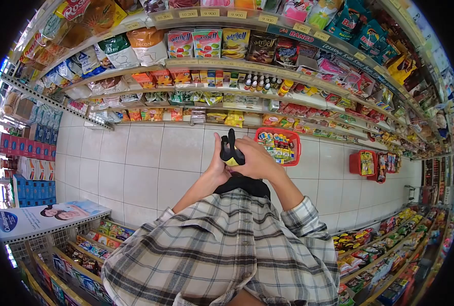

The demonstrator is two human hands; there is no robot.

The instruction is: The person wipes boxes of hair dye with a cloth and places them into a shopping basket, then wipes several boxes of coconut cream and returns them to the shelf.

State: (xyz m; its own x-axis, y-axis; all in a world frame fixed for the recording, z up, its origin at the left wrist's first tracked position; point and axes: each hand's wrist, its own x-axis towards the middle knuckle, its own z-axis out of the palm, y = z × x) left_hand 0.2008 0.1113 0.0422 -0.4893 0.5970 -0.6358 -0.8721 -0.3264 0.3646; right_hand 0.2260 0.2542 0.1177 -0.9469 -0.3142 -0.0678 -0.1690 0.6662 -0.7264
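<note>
My right hand (257, 159) is wrapped round a black hand-held tool (231, 141) with a looped black upper part and a yellow patch low down. It looks like a price labeller, but its kind is not certain. My left hand (216, 167) is close against the tool's left side, thumb stretched upward. Its other fingers are hidden behind and under the tool, so I cannot see whether they grip anything. Both hands are in front of my waist, above the tiled floor (176, 148). A red basket (297, 133) filled with small packets and cups stands just beyond my right hand.
Ahead runs a long shelf (206, 63) of pouches, boxes and small bottles with price tags. More red baskets (356, 162) of packets stand farther right. Snack racks (390, 255) are at lower right. A display with a printed panel (53, 217) is at left, near stacked blue boxes (33, 189).
</note>
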